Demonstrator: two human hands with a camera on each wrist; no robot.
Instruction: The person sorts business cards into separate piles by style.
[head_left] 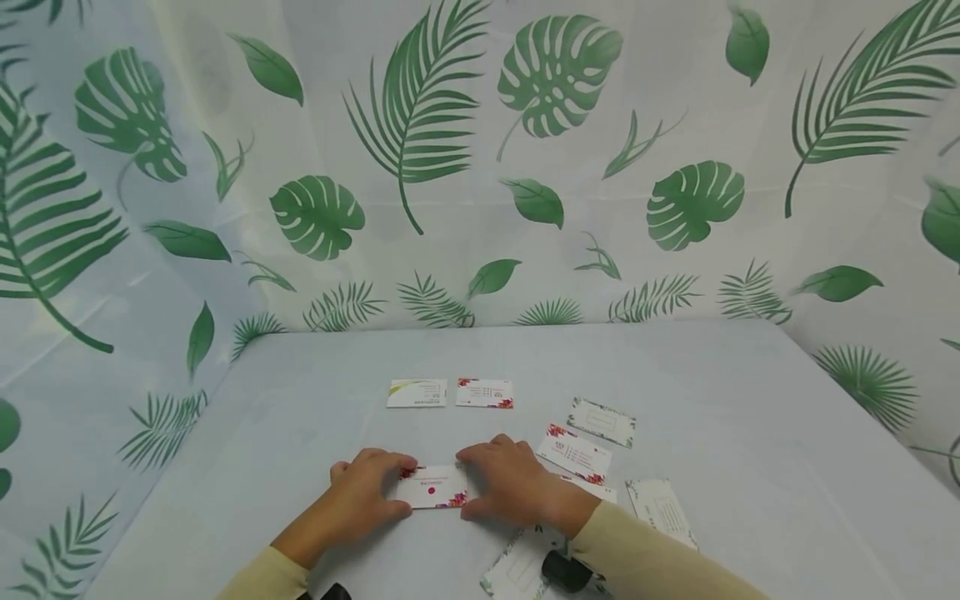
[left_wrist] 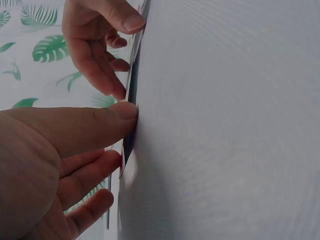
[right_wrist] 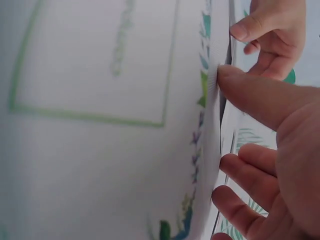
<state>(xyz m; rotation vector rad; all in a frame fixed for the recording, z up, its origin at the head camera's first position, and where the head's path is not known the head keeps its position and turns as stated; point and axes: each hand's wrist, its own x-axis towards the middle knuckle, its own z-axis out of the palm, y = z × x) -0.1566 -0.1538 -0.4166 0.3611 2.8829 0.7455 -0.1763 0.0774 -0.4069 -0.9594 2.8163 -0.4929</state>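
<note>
My left hand (head_left: 367, 492) and right hand (head_left: 513, 483) pinch opposite ends of a white rectangular card with red-flowered corners (head_left: 431, 489), thumbs along its near edge. It is on or just above the pale grey desk (head_left: 300, 400), nearer me than a white card with a yellow-green curve (head_left: 417, 394).

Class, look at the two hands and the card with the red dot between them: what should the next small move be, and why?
Probably ease the red-dotted card down flat before letting go. The left hand and right hand hold its opposite ends, and the left wrist view shows a dark strip under its edge, suggesting it isn't quite flush with the table.
</note>
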